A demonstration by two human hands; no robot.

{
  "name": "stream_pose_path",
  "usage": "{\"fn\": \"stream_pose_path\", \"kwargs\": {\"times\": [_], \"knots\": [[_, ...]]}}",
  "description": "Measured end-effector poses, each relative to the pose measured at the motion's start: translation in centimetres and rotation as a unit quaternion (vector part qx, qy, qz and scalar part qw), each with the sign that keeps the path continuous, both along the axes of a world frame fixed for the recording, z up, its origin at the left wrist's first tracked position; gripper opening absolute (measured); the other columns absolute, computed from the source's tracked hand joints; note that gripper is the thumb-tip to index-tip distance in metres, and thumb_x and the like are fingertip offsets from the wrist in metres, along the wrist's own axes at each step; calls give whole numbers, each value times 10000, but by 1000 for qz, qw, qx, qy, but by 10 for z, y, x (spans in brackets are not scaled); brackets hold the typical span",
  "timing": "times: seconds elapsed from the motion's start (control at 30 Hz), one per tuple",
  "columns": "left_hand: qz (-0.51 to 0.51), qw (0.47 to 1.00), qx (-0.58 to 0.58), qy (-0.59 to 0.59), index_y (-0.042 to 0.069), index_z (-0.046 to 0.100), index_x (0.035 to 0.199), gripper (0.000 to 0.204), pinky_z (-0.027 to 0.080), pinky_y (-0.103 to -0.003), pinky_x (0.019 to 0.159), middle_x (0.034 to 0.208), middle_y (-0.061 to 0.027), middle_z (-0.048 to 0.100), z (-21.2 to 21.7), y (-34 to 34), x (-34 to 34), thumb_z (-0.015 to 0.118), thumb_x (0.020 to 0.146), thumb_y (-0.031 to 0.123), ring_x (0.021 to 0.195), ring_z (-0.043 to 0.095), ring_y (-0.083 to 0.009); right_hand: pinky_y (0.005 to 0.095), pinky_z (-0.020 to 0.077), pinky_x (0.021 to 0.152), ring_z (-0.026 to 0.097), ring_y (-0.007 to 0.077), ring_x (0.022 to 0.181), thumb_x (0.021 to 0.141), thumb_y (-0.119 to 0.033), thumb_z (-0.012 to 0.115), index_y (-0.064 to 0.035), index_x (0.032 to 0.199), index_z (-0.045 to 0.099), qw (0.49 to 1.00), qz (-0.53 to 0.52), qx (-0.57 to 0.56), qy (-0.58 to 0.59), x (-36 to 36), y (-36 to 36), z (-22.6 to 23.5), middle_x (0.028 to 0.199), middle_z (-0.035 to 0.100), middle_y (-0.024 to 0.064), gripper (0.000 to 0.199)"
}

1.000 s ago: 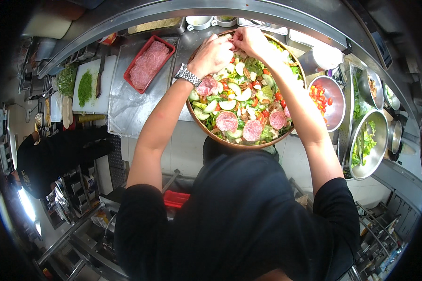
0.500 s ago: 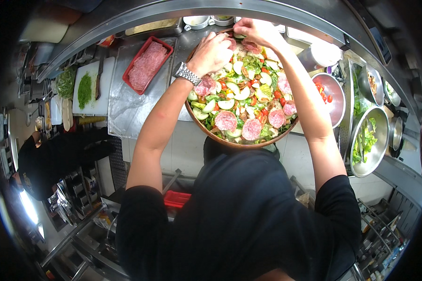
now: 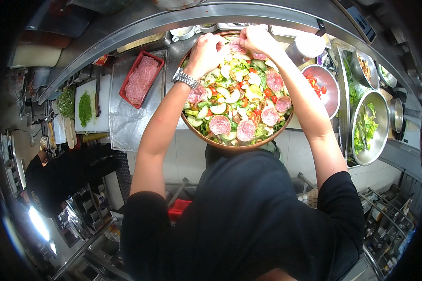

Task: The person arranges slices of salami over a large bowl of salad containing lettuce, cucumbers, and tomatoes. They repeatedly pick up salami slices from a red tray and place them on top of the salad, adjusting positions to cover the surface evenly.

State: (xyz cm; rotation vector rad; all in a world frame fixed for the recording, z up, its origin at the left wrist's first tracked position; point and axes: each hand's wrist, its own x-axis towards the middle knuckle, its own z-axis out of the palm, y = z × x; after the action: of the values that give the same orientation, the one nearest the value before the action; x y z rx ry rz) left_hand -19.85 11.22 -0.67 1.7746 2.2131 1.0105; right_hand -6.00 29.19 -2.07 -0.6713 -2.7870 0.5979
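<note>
round pink salami slice pinched between both hands' fingers over wooden salad bowl

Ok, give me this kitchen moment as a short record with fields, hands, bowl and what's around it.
left hand: over the far rim of the salad bowl, fingers bent together
right hand: pinching a salami slice above the salad
bowl contents: greens, cucumber, tomato, round salami slices
left of bowl: red tray of sliced meat, white cutting board with chopped herbs
right of bowl: metal bowl of tomatoes, metal bowl of lettuce
</note>
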Motion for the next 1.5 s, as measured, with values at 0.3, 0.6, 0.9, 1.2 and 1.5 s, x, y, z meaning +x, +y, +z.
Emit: {"fn": "stream_pose_path", "kwargs": {"times": [0.3,0.6,0.9,1.2,1.5], "knots": [[-36,999,18,32,89,742,856,212,513,-464,871,864,-142,665,-13,32,9,755,836,300,906,628,-339,389,560,744,721,278,760,862,-281,724,-57,907,757,997,-7,-66,45,3,7,-7,792,730,162,231],[-25,995,-44,88,121,779,891,189,477,-499,954,1082,-178,600,-24,41,6,740,832,296,1084,549,-369,408,534,754,690,304,822,934,-231,683,-52,987,634,995,45,-43,72,8,1,-15,843,684,137,193],[-9,988,-92,126,84,766,922,249,476,-479,964,1064,-183,589,-9,38,11,756,879,328,1105,543,-369,405,522,828,662,297,917,938,-209,646,-68,1047,686,992,42,-39,115,34,12,2,942,690,130,183],[-26,992,-55,108,146,808,979,229,496,-473,913,1035,-192,607,-14,44,4,765,854,332,1028,551,-378,417,527,838,674,314,909,898,-366,722,-72,992,735,997,16,-30,65,79,-11,-3,914,687,158,309],[-26,993,-31,115,89,724,805,219,488,-479,886,977,-177,611,-12,42,7,782,813,301,991,560,-383,437,523,792,666,325,859,864,-199,695,-51,932,700,993,-6,65,99,83,-34,-19,866,686,138,163]]}}
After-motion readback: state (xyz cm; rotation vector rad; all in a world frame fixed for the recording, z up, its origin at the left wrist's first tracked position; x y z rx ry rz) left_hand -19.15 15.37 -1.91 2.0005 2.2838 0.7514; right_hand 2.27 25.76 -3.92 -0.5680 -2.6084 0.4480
